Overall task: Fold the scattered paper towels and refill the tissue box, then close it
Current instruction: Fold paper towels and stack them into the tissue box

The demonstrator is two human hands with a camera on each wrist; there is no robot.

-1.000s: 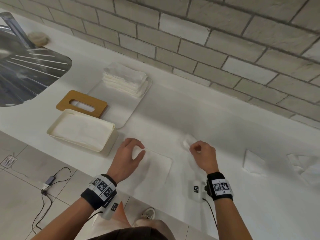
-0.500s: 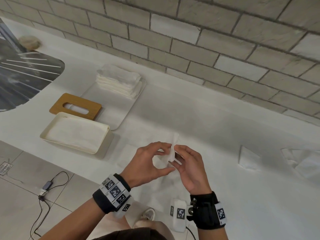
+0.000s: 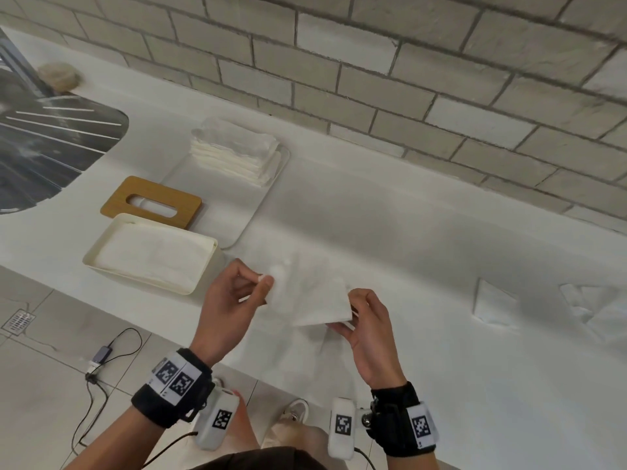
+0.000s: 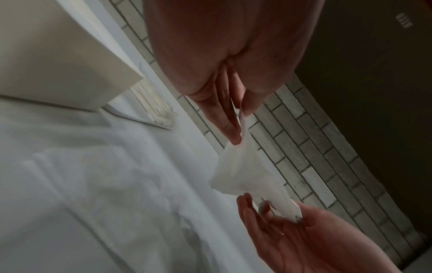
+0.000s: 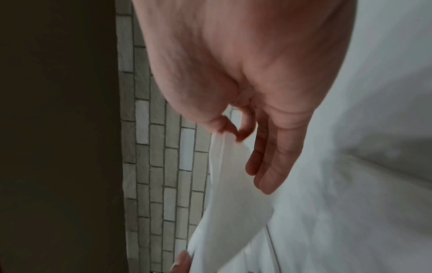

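Observation:
A white paper towel (image 3: 312, 293) hangs stretched between my two hands above the counter's front edge. My left hand (image 3: 261, 283) pinches its left corner between thumb and fingers; the left wrist view shows that pinch on the towel (image 4: 236, 177). My right hand (image 3: 353, 310) pinches the right corner, and the towel (image 5: 224, 184) trails down from it in the right wrist view. The cream tissue box (image 3: 101, 249) stands open at the left with folded towels inside. Its wooden lid (image 3: 115, 201) lies flat behind it.
A white tray (image 3: 244, 212) behind the box carries a stack of folded towels (image 3: 234, 150). More loose towels (image 3: 492, 303) lie on the counter to the right. Another sheet (image 3: 305, 351) lies under my hands. A sink (image 3: 40, 144) is at far left, with a brick wall behind.
Both hands left the counter, came together with one towel lifted between them, then drew apart, spreading the towel out in the air.

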